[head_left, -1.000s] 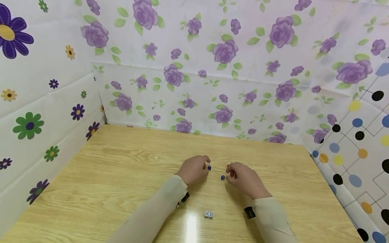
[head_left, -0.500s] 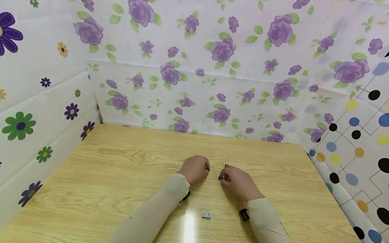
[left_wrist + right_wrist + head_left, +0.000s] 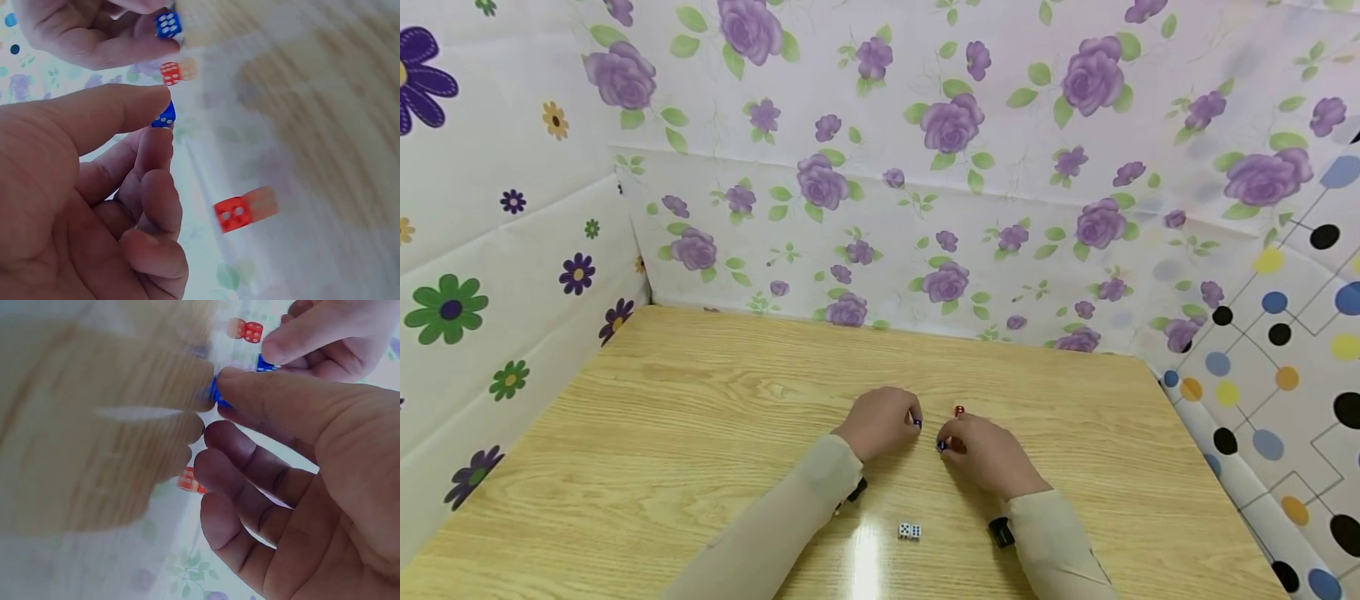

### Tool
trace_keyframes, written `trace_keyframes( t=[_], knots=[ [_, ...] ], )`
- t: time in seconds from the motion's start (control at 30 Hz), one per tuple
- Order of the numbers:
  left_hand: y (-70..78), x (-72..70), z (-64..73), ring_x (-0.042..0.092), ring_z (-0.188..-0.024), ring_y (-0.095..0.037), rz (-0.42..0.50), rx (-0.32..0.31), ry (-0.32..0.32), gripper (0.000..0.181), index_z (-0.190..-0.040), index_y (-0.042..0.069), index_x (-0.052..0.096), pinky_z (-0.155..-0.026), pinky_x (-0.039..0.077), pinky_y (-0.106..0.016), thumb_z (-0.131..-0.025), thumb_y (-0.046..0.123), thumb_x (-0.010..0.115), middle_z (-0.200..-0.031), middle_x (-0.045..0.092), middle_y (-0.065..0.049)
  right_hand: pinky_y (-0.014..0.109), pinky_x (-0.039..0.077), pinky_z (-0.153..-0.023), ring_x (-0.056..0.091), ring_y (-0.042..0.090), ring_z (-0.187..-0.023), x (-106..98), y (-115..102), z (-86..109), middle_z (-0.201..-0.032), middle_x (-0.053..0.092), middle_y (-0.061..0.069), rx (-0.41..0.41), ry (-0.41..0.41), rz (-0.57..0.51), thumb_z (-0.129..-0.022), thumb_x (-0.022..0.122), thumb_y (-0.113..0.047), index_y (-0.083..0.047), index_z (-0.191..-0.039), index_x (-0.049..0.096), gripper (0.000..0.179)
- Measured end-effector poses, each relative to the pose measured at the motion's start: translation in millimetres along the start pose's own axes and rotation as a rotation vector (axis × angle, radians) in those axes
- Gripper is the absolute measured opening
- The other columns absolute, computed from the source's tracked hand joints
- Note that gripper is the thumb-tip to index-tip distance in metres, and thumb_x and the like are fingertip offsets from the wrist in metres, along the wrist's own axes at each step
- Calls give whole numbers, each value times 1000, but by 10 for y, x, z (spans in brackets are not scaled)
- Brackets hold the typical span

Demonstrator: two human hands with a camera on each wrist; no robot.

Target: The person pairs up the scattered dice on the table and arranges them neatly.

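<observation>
My left hand (image 3: 882, 422) pinches a blue die (image 3: 164, 117) with white pips between thumb and forefinger, its other fingers curled loosely. To the right, my right hand (image 3: 992, 452) pinches a second blue die (image 3: 942, 446) the same way. A small gap separates the two hands low over the wooden table. Just beyond my right hand's knuckles lies a red die (image 3: 958, 410). Another red die (image 3: 232, 214) sits beside my left hand's fingers in the left wrist view; in the head view my left hand hides it.
Two white dice (image 3: 909, 531) stand side by side on the wooden table (image 3: 715, 400), nearer to me and between my forearms. A purple-flowered cloth (image 3: 820, 183) hangs along the back edge, with patterned cloths on both sides.
Both blue dice stood on the table beside my fingers; each hand has now taken one in a pinch. The two dice have moved slightly toward me and closer together.
</observation>
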State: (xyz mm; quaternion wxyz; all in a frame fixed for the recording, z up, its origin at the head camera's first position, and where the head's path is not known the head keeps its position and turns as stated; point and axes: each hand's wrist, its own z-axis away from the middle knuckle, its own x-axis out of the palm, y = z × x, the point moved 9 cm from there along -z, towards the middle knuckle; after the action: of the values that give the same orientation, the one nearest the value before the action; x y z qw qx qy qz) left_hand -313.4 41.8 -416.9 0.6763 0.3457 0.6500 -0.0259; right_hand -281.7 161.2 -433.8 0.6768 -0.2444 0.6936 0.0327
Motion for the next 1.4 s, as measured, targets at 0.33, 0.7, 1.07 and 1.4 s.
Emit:
trace_keyframes(
  t=[0.33, 0.7, 1.07, 1.4],
  knots=[
    [39, -227, 226, 56, -69, -1, 66, 9, 1, 4, -87, 23, 69, -65, 48, -24, -85, 27, 68, -79, 62, 16, 29, 44, -65, 49, 5, -67, -117, -29, 21, -76, 55, -14, 33, 15, 3, -83, 73, -27, -25, -82, 65, 8],
    [138, -407, 407, 56, -70, 0, 61, 76, -46, 3, -88, 23, 69, -66, 47, -22, -85, 25, 70, -80, 62, 16, 27, 43, -61, 49, 3, -66, -328, -140, 87, -76, 54, -16, -6, 41, -8, -83, 72, -28, -26, -81, 63, 9],
    [138, -379, 409, 54, -66, -5, 33, 97, -110, 5, -87, 21, 68, -64, 46, -23, -85, 17, 69, -75, 58, 14, 26, 44, -62, 48, 2, -66, -342, -194, 118, -76, 54, -16, -5, 20, -10, -81, 75, -26, -24, -82, 63, 12],
    [86, -365, 422, 53, -65, -5, -10, 97, -96, 8, -80, 24, 65, -62, 45, -23, -83, 17, 67, -71, 56, 15, 26, 43, -62, 48, 1, -66, -305, -208, 90, -74, 53, -17, -11, 16, 7, -82, 72, -27, -26, -80, 62, 10]
  ],
)
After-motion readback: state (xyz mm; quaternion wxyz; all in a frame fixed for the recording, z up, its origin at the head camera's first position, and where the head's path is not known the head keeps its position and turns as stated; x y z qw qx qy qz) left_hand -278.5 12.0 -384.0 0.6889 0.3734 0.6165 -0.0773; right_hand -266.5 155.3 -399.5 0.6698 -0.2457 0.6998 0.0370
